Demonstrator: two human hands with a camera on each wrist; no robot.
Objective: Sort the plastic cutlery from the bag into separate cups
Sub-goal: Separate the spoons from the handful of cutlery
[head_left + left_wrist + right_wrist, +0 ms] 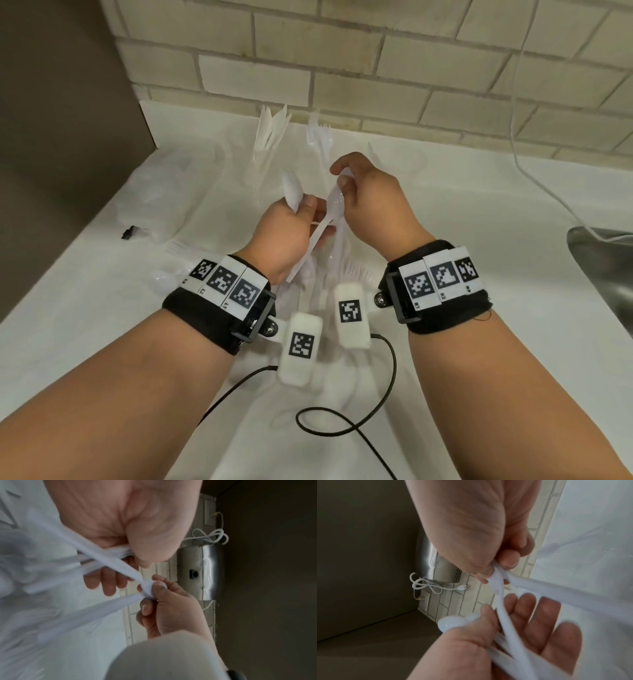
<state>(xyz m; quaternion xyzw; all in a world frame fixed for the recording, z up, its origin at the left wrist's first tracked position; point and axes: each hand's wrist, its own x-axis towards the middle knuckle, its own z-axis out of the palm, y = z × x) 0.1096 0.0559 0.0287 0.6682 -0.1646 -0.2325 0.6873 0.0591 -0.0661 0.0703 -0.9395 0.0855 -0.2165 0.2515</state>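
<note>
My left hand (294, 219) holds a bundle of white plastic spoons (293, 192), thumb pressing them against the palm; the bowls stick up and the handles (301, 267) point down. My right hand (342, 181) pinches the bowl end of one spoon (334, 202) that crosses the bundle. In the left wrist view my right hand's fingers (159, 588) pinch that spoon (147, 588). The right wrist view shows the pinched spoon (496, 582) running down into my left hand (530, 626). At the back stand a clear cup of knives (269, 137), a cup of forks (320, 140) and another clear cup (397, 164).
A clear plastic bag (150, 205) lies at the left on the white counter (479, 240). Loose cutlery (171, 274) lies under my wrists, forks (354, 270) among it. A steel sink (603, 274) is at the right, a white cable (534, 178) hangs down the brick wall, and a brown panel (61, 120) stands at the left.
</note>
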